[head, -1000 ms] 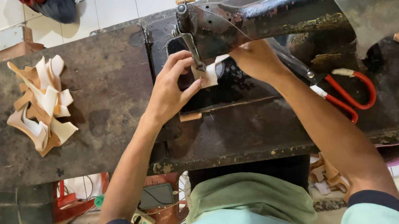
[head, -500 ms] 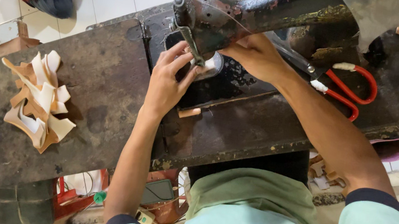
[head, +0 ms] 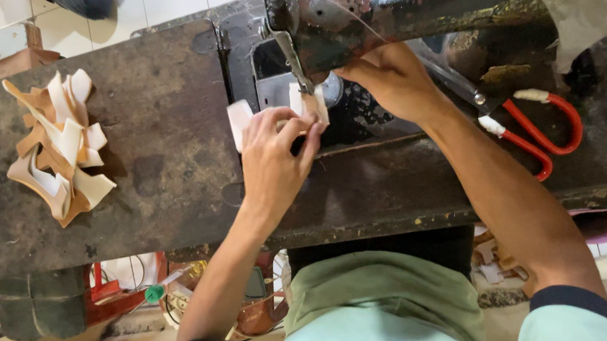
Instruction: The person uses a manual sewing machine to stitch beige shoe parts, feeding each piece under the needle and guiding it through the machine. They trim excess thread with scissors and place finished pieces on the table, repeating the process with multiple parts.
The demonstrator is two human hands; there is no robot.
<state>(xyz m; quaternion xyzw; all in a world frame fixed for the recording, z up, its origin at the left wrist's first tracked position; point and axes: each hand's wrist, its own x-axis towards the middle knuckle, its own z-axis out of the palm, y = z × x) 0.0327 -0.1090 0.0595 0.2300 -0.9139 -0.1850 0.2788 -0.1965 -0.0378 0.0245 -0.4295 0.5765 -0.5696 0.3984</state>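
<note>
Pale leather, a small cut piece (head: 305, 107), is pinched flat by the left hand (head: 273, 162) under the sewing machine (head: 391, 11) head so it can be steadied there. Its long axis runs along the bed (roughly left to right). Whether the right hand (head: 389, 79), beside it, grips anything cannot be told.

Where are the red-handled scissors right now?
In the head view, the red-handled scissors lie on the dark worktable, beside the right forearm, below the sewing machine arm.
</note>
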